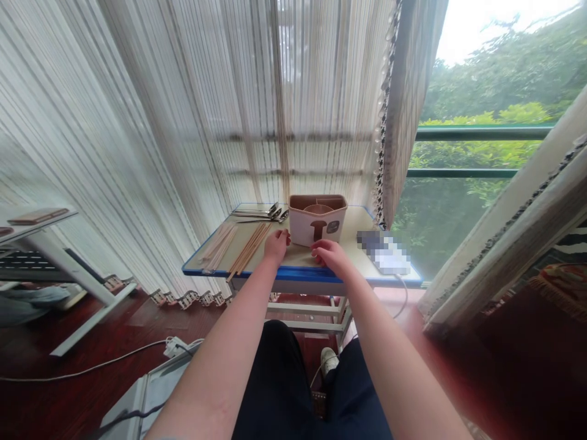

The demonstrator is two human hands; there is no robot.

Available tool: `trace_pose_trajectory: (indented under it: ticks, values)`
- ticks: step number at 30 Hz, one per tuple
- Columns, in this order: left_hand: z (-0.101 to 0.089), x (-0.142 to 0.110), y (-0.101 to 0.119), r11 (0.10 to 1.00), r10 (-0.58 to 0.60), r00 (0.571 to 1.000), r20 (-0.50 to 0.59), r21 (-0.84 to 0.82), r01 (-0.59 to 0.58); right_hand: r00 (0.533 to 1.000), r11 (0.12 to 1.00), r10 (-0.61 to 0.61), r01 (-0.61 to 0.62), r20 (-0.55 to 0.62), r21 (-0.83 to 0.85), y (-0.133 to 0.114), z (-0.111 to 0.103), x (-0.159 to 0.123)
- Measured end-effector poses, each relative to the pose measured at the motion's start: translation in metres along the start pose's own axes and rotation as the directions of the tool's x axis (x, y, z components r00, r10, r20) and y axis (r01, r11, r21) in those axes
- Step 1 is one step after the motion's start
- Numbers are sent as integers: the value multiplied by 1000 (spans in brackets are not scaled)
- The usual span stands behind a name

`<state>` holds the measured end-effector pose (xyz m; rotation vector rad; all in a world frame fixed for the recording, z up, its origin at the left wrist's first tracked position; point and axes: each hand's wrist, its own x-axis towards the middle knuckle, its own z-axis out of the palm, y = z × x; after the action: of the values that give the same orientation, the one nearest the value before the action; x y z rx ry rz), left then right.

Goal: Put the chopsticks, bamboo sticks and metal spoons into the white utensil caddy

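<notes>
A white and brown divided holder (316, 223) stands upright on the small table, a brown pattern and a dark label on its front. My left hand (277, 246) is beside its lower left corner, fingers loosely bent; whether they touch it I cannot tell. In front of the holder, my right hand (331, 255) rests low by the table edge, fingers loosely curled with nothing visible in them. Wooden chopsticks (249, 249) lie left of my left hand. Farther left is a bundle of paler, wrapped-looking sticks (220, 245). Several metal spoons (266, 214) lie behind them.
The table (353, 250) has a blue edge (316, 274). A blurred-out flat object (385, 252) with a white cable lies on its right side. Striped curtains (257, 104) hang behind. A power strip (177, 346) sits at lower left, and another table (36, 223) stands left.
</notes>
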<state>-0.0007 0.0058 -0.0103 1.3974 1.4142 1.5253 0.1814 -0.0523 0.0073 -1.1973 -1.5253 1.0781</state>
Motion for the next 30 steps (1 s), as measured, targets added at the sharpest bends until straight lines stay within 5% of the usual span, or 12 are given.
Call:
trace_pose_trajectory:
  ticks: [30]
  values:
    - [-2, -1, 1, 1000, 1, 1000, 4, 10, -1, 999, 999, 22, -21, -37, 41, 2, 0, 1]
